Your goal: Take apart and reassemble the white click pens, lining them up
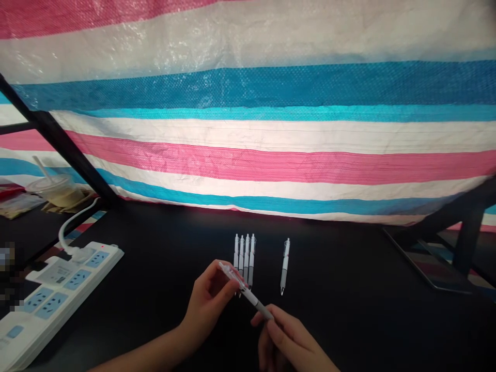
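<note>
Both my hands hold one white and grey click pen [251, 297], tilted with its clip end up to the left. My left hand [212, 295] pinches it near the clip and push button. At the grey grip, the fingers of my right hand [289, 338] close round the lower end, and the tip is hidden there. Behind my left hand lies a row of several similar pens [247, 253], side by side, their lower ends partly covered by the hand and the held pen. A single pen [285, 266] lies apart, to the right of the row.
A white power strip [87, 281] with a plugged-in white adapter stands at the left of the black table [163, 243]. A lidded cup with a straw [54, 188] is further back. A dark tablet-like slab [430, 263] lies at the right. Striped sheeting [248, 165] hangs behind.
</note>
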Available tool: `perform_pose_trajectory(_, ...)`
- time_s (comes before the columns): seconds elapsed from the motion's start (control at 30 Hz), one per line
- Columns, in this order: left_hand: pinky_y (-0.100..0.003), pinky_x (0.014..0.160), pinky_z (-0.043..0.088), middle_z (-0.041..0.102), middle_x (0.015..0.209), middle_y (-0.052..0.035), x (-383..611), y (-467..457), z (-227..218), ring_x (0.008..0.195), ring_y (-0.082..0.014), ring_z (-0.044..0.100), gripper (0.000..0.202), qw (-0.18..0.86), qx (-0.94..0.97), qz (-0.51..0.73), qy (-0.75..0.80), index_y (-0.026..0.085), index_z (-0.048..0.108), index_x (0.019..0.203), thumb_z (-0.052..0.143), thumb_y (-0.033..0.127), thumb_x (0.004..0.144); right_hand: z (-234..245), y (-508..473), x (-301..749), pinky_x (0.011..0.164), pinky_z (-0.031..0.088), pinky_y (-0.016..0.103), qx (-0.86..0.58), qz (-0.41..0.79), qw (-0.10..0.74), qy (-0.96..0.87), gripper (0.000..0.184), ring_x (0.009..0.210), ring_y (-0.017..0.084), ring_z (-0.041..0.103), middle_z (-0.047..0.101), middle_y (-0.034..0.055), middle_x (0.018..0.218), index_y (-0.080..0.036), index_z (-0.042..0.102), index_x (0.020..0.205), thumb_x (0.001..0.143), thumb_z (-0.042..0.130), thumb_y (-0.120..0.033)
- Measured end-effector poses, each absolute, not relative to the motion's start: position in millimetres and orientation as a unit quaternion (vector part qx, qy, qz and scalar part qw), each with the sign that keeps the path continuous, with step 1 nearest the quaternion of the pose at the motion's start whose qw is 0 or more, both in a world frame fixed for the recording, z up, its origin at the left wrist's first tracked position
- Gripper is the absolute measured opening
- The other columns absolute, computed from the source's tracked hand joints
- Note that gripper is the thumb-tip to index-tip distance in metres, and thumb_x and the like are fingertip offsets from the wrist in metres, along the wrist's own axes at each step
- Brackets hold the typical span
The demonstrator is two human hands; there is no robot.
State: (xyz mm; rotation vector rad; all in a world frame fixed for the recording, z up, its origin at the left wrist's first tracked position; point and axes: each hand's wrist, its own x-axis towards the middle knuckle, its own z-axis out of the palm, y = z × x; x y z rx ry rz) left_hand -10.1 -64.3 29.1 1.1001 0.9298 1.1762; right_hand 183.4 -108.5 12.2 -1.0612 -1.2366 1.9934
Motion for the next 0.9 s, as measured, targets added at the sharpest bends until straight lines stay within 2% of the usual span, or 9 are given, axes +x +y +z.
perform_pose_trajectory(0.07, -0.032, 0.077, 0.05, 0.065, 0.086, -0.0038, -12.7, -61.9, 28.8, 0.081, -0.0181, 0.062, 0.01, 0.605, 0.461, 0.515, 0.395, 0.018, 0.061, 0.092, 0.061, 0.027, 0.087, 14.8, -107.3, 184.2, 0.048, 0.038, 0.019, -0.382, 0.749, 0.277, -0.465, 0.051, 0.061, 0.012, 0.059, 0.064, 0.0051, 0.077, -0.015, 0.054, 0.108, 0.088, 0.046, -0.061)
perform_pose_trajectory(0.17, -0.028, 0.072, 0.05, 0.062, 0.082, -0.0019, -17.4, -57.3, 27.3, 0.075, -0.0153, 0.059, 0.013, 0.598, 0.447, 0.531, 0.401, 0.019, 0.061, 0.098, 0.06, 0.028, 0.089, 18.5, -106.6, 186.1, 0.051, 0.04, 0.02, -0.361, 0.754, 0.259, -0.483, 0.053, 0.075, 0.016, 0.063, 0.064, 0.0098, 0.099, -0.019, 0.051, 0.12, 0.084, 0.054, -0.059)
perform_pose_trajectory(0.37, -0.025, 0.063, 0.048, 0.056, 0.076, 0.0009, -18.1, -51.6, 26.0, 0.068, -0.0137, 0.056, 0.041, 0.56, 0.461, 0.525, 0.444, 0.021, 0.054, 0.123, 0.064, 0.031, 0.085, 15.3, -105.8, 190.7, 0.07, 0.045, 0.03, -0.297, 0.769, 0.239, -0.513, 0.063, 0.103, 0.024, 0.06, 0.055, 0.0139, 0.13, -0.028, 0.043, 0.136, 0.08, 0.064, -0.049)
perform_pose_trajectory(0.47, -0.025, 0.06, 0.048, 0.053, 0.071, 0.0041, -15.8, -51.7, 27.6, 0.064, -0.0137, 0.056, 0.049, 0.552, 0.459, 0.54, 0.439, 0.025, 0.046, 0.128, 0.066, 0.031, 0.083, 15.5, -103.1, 191.1, 0.077, 0.044, 0.034, -0.285, 0.771, 0.222, -0.524, 0.065, 0.106, 0.026, 0.06, 0.054, 0.0145, 0.133, -0.028, 0.044, 0.135, 0.079, 0.065, -0.051)
perform_pose_trajectory(0.57, -0.026, 0.059, 0.048, 0.056, 0.071, 0.0037, -16.0, -51.7, 27.9, 0.063, -0.0138, 0.057, 0.038, 0.546, 0.466, 0.544, 0.435, 0.024, 0.049, 0.117, 0.065, 0.031, 0.084, 16.2, -101.6, 190.7, 0.075, 0.044, 0.034, -0.282, 0.772, 0.215, -0.527, 0.066, 0.107, 0.027, 0.06, 0.055, 0.0148, 0.133, -0.029, 0.045, 0.135, 0.078, 0.067, -0.051)
perform_pose_trajectory(0.67, -0.025, 0.058, 0.047, 0.054, 0.069, 0.0043, -17.9, -50.9, 26.6, 0.062, -0.0132, 0.056, 0.028, 0.526, 0.477, 0.544, 0.447, 0.022, 0.053, 0.107, 0.065, 0.029, 0.083, 15.7, -102.6, 190.5, 0.08, 0.044, 0.037, -0.277, 0.767, 0.223, -0.533, 0.062, 0.107, 0.026, 0.06, 0.056, 0.0142, 0.132, -0.029, 0.045, 0.135, 0.079, 0.066, -0.048)
perform_pose_trajectory(0.83, -0.026, 0.059, 0.049, 0.056, 0.072, 0.0032, -18.1, -50.8, 26.1, 0.063, -0.0137, 0.057, 0.033, 0.543, 0.47, 0.535, 0.445, 0.023, 0.051, 0.113, 0.065, 0.03, 0.083, 17.3, -104.6, 190.7, 0.071, 0.046, 0.033, -0.294, 0.767, 0.227, -0.523, 0.063, 0.107, 0.027, 0.06, 0.057, 0.0132, 0.133, -0.03, 0.046, 0.135, 0.079, 0.067, -0.047)
perform_pose_trajectory(0.9, -0.026, 0.06, 0.049, 0.058, 0.073, 0.003, -17.6, -50.9, 26.9, 0.065, -0.0143, 0.058, 0.034, 0.547, 0.468, 0.532, 0.445, 0.024, 0.05, 0.115, 0.064, 0.031, 0.084, 18.6, -104.0, 190.6, 0.074, 0.047, 0.034, -0.296, 0.767, 0.222, -0.524, 0.062, 0.108, 0.027, 0.06, 0.056, 0.0127, 0.133, -0.031, 0.046, 0.136, 0.079, 0.067, -0.046)
